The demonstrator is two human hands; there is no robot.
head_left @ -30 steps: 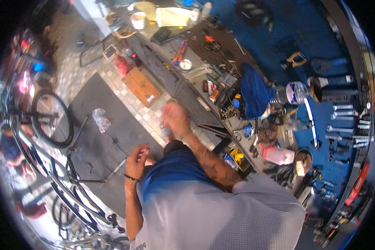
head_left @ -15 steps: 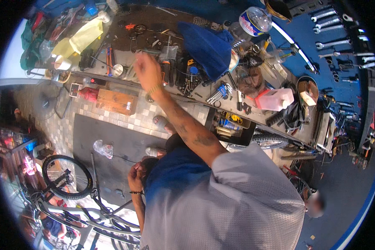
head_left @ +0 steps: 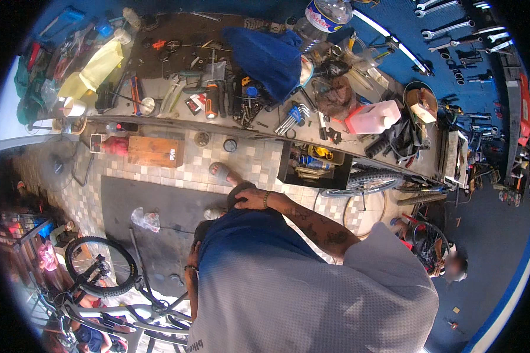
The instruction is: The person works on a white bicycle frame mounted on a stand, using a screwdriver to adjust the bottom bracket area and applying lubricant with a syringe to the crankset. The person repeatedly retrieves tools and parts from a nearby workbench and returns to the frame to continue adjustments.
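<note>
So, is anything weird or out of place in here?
A crumpled clear plastic bag lies on the dark floor mat, looking like dropped litter. Under the cluttered workbench, a black drawer sticks out, so someone might bump it. I can't make out any spill.

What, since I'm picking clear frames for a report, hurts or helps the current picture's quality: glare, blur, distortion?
Head view: the workbench bows with fisheye distortion, corners black; head view: glare bleaches the area around the bicycle frame, lower left; head view: the right hand looks fairly sharp; head view: a person's head at right is a soft smear.
</note>
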